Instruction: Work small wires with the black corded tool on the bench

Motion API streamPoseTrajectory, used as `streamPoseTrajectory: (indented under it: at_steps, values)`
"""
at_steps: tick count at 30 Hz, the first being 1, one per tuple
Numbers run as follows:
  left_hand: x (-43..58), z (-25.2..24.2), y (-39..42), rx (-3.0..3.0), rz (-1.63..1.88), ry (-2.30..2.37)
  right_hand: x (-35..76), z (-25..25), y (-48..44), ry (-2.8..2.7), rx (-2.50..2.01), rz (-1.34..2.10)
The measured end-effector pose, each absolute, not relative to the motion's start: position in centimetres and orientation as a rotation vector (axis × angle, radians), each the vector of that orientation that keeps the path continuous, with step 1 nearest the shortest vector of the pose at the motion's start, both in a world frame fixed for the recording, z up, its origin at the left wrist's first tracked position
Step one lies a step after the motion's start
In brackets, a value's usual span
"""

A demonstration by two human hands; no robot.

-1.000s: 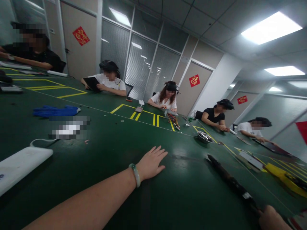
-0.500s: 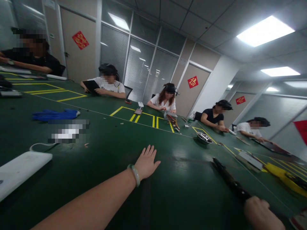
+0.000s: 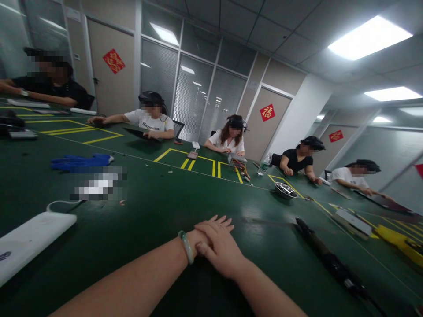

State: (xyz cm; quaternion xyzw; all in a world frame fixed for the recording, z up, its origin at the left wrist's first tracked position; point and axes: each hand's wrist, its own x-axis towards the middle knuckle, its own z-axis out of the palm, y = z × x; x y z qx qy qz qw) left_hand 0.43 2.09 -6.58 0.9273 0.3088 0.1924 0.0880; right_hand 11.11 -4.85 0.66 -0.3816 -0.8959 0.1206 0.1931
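My left hand (image 3: 218,223) lies flat on the green table (image 3: 158,220) with its fingers stretched out, mostly covered by my right hand (image 3: 220,251). A pale green bangle (image 3: 186,247) sits on my left wrist. My right hand rests open on top of the left one, fingers pointing left toward the bangle. Neither hand holds anything. A long black tool (image 3: 330,259) lies on the table to the right, apart from both hands.
A white slab (image 3: 29,240) with a cable lies at the left, blue gloves (image 3: 81,161) beyond it. A metal bowl (image 3: 284,190), a water bottle (image 3: 264,164) and yellow floor-tape marks are farther off. Several people sit working along the far side.
My right hand has left the black tool at the lower right and moved left onto my left hand. The left hand has stayed flat on the table.
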Motion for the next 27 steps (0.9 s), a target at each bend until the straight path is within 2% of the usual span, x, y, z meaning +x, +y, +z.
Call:
streamPoseTrajectory:
  at_steps: [6,12,23,25,27]
  values:
    - [1.2,-7.6,3.2,2.862,0.350,0.849,12.9,0.6,-4.6,-2.503,-1.058,0.502]
    - [1.6,-8.0,3.3,2.874,0.321,0.912,13.3,0.7,-4.3,-2.544,-1.003,0.566]
    - [1.3,-4.9,1.4,2.901,0.186,0.926,14.6,1.3,-4.2,-2.639,-0.966,0.537]
    - [0.7,-4.1,1.3,2.886,0.275,0.788,16.7,1.1,-3.6,-2.606,-1.095,0.470]
    - [0.1,-3.3,1.1,2.815,0.346,0.790,20.6,0.6,-2.9,-2.432,-1.423,0.309]
